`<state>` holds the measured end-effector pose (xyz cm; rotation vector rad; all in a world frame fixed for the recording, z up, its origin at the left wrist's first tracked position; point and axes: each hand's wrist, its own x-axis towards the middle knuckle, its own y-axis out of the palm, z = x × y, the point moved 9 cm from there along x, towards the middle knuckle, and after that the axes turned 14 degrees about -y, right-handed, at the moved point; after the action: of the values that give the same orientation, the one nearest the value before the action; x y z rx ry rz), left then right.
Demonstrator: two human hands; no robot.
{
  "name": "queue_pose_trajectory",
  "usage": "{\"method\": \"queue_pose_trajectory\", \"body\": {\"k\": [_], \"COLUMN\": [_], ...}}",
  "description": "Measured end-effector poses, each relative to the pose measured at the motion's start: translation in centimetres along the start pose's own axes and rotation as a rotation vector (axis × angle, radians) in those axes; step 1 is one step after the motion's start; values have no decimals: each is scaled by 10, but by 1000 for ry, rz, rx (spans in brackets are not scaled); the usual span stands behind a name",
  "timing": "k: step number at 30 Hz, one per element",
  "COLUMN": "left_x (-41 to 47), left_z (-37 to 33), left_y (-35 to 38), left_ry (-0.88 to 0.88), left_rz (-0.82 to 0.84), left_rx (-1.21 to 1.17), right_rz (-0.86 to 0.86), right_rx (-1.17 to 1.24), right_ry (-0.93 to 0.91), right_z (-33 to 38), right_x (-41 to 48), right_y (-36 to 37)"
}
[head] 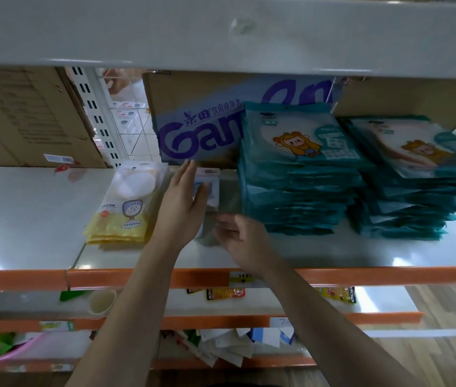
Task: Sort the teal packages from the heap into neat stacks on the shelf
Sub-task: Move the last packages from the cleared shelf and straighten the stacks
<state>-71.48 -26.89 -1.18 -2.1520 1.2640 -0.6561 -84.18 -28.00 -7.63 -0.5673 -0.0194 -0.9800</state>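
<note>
Two tall stacks of teal packages stand on the white shelf [39,219]: one stack [299,174] in the middle and a second stack [414,180] to its right. My left hand [182,202] reaches in with straight fingers and touches a small clear packet [208,188] with a pale pink card, just left of the middle stack. Lower down, my right hand [242,238] has its fingers lightly bent at the near edge of the same clear packet, beside the stack's base. Its grip is blurred.
A short pile of yellow packages [126,208] lies left of my hands. Cardboard boxes [25,115], one with blue lettering [201,129], line the back. The upper shelf [221,32] overhangs. The lower shelves hold mixed goods.
</note>
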Motion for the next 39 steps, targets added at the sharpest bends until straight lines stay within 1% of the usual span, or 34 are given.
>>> {"method": "queue_pose_trajectory", "body": {"k": [3, 5, 7, 10, 12, 14, 16, 18, 20, 22, 23, 24, 26, 29, 30, 32, 35, 37, 39], "left_x": [-9, -20, -32, -52, -62, -70, -79, -86, -93, -96, -95, -93, -85, -67, -62, -53, -43, -40, -38], "left_z": [-47, -79, -106, -145, -168, -187, -206, -224, -241, -253, -257, -258, -256, -241, -236, -228, -220, -218, -219], "left_y": [1, 7, 19, 48, 71, 92, 108, 128, 147, 166, 175, 184, 202, 221, 224, 234, 253, 257, 255], "left_ry": [96, 191, 259, 354, 388, 381, 361, 347, 321, 268, 231, 190, 100, -99, -170, -283, -282, -274, -276], "left_rz": [-48, -93, -105, -110, -126, -168, -181, -146, -105, -70, -53, -36, 27, 94, 107, 161, 208, 221, 198], "left_rx": [40, 85, 109, 148, 208, 244, 194, 101, 19, -60, -97, -132, -251, -548, -612, -688, -669, -663, -677], "right_rz": [-94, -150, -194, -264, -321, -380, -457, -561, -706, -849, -886, -898, -844, -691, -651, -570, -472, -449, -453], "right_rx": [-91, -162, -230, -269, -294, -342, -377, -392, -385, -396, -407, -395, -281, 65, 166, 280, 316, 319, 318], "right_ry": [-223, -303, -331, -289, -267, -258, -256, -262, -269, -293, -291, -274, -170, 50, 110, 177, 182, 183, 180], "right_z": [22, 29, 25, 2, -12, -23, -30, -38, -46, -53, -58, -65, -81, -113, -122, -129, -127, -127, -130], "right_x": [-14, -26, -39, -64, -84, -102, -119, -136, -152, -163, -165, -163, -150, -121, -113, -102, -99, -99, -98], "right_y": [-41, -72, -104, -157, -196, -237, -279, -320, -361, -395, -408, -419, -432, -434, -434, -429, -417, -411, -408]}}
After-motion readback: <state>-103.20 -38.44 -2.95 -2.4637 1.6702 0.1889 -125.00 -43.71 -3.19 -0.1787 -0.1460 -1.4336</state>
